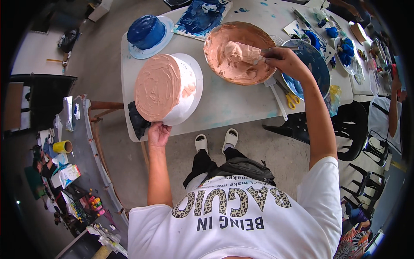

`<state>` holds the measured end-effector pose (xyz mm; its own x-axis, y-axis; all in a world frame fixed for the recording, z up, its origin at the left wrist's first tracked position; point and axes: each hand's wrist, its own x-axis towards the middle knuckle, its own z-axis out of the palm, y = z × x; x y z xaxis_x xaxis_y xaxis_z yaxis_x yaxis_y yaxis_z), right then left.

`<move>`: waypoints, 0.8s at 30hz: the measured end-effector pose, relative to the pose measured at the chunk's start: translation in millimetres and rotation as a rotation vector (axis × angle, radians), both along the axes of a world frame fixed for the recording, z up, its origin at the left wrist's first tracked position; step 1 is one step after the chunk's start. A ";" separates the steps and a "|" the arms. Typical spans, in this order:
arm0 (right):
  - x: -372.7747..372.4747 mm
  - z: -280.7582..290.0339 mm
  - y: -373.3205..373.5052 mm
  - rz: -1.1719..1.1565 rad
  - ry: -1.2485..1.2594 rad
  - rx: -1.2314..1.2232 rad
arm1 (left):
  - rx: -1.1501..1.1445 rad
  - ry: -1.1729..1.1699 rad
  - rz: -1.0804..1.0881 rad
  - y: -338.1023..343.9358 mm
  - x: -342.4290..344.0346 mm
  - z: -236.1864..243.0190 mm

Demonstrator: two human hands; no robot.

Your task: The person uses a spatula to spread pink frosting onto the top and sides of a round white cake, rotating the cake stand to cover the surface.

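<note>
At the left of the table, a round cake (157, 88) has peach frosting over its top and a white side with a few peach smears. It stands on a white round cake board (196, 84). My left hand (159, 133) is closed at the near edge of the cake, its fingertips partly hidden beneath. In my right hand (282, 62), a frosting spatula (288, 47) is gripped by its handle, its blade buried under a lump of peach frosting (241, 52). That lump is over a wide bowl (211, 41) coated inside with the same frosting.
Behind the cake stands a blue-frosted cake (146, 32) beside a blue-smeared tray (200, 17). Right of the peach bowl are a blue-stained bowl (317, 64), yellow-handled scissors (293, 101) and a white scraper (278, 99). Black chairs (351, 129) stand at the right; another person's arm shows there.
</note>
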<state>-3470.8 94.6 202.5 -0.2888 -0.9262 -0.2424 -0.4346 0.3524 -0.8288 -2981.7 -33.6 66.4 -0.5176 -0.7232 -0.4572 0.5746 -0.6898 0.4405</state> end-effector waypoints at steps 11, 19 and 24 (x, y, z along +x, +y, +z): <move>18.8 -22.2 36.2 -0.207 -0.029 -0.008 | -0.014 -0.061 -0.091 -16.8 -15.7 4.4; 46.3 -22.8 54.0 -0.432 -0.548 0.079 | -0.014 -0.051 -0.159 -39.2 -11.5 2.1; 63.0 -20.6 55.3 -0.483 -0.396 0.054 | 0.019 -0.025 -0.188 -47.7 -7.4 1.8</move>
<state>-3407.8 149.9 181.9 -0.5501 -0.6972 -0.4597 0.1208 0.4782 -0.8699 -2989.1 -81.2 68.1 -0.6315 -0.6054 -0.4845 0.4236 -0.7927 0.4385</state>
